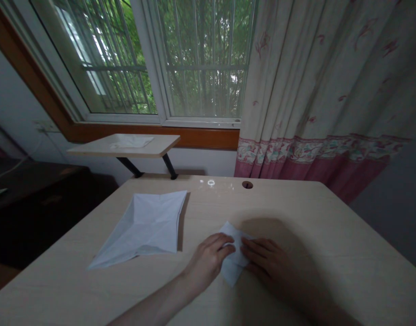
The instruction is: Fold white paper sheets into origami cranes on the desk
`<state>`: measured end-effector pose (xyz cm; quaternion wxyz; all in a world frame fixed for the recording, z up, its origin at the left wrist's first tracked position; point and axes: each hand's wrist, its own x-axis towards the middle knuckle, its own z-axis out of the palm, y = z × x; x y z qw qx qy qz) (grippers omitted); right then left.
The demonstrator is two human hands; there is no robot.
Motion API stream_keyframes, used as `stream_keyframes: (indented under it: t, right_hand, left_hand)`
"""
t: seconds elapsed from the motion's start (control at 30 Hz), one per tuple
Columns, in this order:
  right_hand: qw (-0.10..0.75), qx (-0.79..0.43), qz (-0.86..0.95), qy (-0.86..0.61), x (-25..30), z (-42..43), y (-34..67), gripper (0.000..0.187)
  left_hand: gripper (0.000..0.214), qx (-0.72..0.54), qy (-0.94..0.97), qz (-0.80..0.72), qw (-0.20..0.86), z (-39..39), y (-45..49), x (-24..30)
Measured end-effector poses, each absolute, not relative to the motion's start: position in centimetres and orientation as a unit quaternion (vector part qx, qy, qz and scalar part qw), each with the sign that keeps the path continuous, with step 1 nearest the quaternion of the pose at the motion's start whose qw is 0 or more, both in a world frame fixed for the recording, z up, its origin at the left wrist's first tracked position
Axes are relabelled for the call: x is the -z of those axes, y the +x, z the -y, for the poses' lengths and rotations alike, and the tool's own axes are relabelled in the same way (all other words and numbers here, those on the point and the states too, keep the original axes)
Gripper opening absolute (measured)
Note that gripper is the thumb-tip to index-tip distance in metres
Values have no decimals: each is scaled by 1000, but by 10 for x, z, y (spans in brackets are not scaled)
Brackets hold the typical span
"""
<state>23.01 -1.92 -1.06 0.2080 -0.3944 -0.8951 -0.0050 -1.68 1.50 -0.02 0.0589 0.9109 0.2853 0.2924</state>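
A small folded white paper [233, 267] lies on the light wooden table [330, 253] in front of me. My left hand [209, 260] rests on its left side, fingers bent and pressing down on the paper. My right hand [267, 260] lies flat on its right side, fingers stretched toward the left hand. The middle of the paper is hidden under both hands. A larger creased white paper sheet [145, 226] lies apart to the left, touched by neither hand.
A raised shelf [126, 147] on black legs stands at the table's back edge with a white paper on it. A cable hole [247, 184] is in the tabletop. A barred window and a patterned curtain [330, 90] are behind. Dark furniture [31, 199] sits left.
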Motion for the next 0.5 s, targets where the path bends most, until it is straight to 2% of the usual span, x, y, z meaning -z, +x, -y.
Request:
stream_keyframes:
  t: [0.2, 0.5]
  right_hand:
    - [225, 20, 895, -385, 11, 18, 231, 32]
    - [256, 37, 887, -383, 16, 16, 229, 27]
  left_hand:
    - [28, -266, 918, -255, 150, -9, -11, -10]
    - [13, -271, 916, -259, 141, -11, -11, -10]
